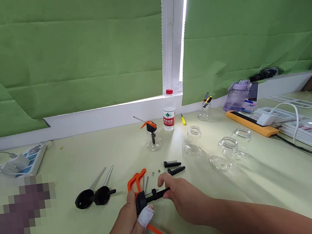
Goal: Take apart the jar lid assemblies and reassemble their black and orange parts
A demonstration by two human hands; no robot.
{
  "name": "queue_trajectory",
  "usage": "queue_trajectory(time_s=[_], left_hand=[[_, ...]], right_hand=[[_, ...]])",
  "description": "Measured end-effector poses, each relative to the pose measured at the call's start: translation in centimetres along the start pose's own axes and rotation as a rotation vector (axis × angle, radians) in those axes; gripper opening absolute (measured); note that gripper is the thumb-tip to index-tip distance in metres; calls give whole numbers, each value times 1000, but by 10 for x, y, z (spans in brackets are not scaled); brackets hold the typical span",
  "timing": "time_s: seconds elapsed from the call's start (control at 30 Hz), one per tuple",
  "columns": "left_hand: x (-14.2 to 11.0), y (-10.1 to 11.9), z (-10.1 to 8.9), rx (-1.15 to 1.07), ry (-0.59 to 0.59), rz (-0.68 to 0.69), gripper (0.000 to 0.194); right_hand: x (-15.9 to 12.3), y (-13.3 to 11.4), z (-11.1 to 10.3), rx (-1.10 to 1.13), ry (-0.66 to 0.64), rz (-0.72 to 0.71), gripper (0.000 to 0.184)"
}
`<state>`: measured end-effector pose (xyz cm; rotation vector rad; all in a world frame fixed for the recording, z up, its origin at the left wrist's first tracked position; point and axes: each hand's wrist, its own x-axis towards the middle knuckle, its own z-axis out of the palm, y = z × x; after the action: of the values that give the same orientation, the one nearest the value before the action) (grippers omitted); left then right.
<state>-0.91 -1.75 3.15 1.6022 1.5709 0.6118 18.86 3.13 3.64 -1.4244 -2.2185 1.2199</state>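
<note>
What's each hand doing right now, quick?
Left hand: closed, holding the black cap.
Right hand: closed, pinching the end of the black tube.

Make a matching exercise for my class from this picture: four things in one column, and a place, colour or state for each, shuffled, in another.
Column 1
1. Left hand
2. Right hand
3. Water bottle
4. Purple jug

Column 2
A. Just behind the orange power strip
B. Gripping a black cap, with a white wrap on one digit
C. Topped in red
D. Holding the outer end of a black tube

Right pairs: 1-B, 2-D, 3-C, 4-A
</note>
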Motion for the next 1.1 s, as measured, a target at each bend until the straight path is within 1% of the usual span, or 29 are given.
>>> queue_trajectory(time_s=[0.07, 0.17, 0.23, 0.33, 0.4, 0.63, 0.87, 0.97, 1.1], left_hand=[[0, 2, 0, -13, -20, -11, 55], [0, 4, 0, -37, -24, 2, 60], [-1, 4, 0, -27, -19, 5, 57], [0, 2, 0, -2, -59, -4, 48], [0, 0, 0, 9, -76, 1, 45], [2, -1, -1, 16, -59, 40, 42], [3, -1, 0, 38, -14, 18, 38], [3, 1, 1, 27, -31, 29, 39], [2, 0, 4, 51, -33, 19, 40]], right_hand=[[1, 2, 1, -19, -2, -24, 43], [3, 4, 1, -48, -7, -32, 37], [3, 5, 2, -36, -8, -13, 38], [4, 7, 2, -32, -32, -19, 42], [4, 8, 3, -31, -38, -22, 40], [5, 8, 3, -60, -26, -51, 35], [7, 11, 2, -50, -42, -36, 39], [8, 12, 3, -58, -62, -26, 45], [7, 12, 5, -88, -55, -59, 47]])
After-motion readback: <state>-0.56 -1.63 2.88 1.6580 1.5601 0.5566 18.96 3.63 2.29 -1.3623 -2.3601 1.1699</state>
